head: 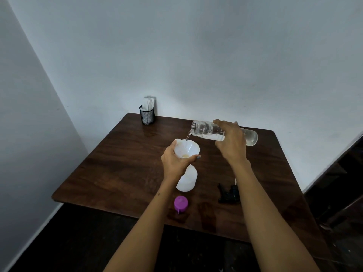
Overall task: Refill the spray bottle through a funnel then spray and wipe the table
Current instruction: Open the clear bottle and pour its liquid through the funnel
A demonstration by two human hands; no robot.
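Note:
A white funnel point(186, 149) sits in the neck of a white spray bottle point(187, 180) standing on the dark wooden table point(117, 173). My left hand point(176, 160) grips the funnel's rim and the bottle's neck. My right hand point(231, 141) holds a clear water bottle point(204, 130) tipped on its side, mouth to the left. A thin stream of water runs from it into the funnel. The black spray trigger head point(228, 194) lies on the table to the right of the spray bottle.
A purple cap point(180, 204) lies near the table's front edge. A black mesh cup point(147, 114) with white napkins stands at the back left corner by the wall. Wet patches show near the front edge and behind the funnel. Dark furniture stands at the right.

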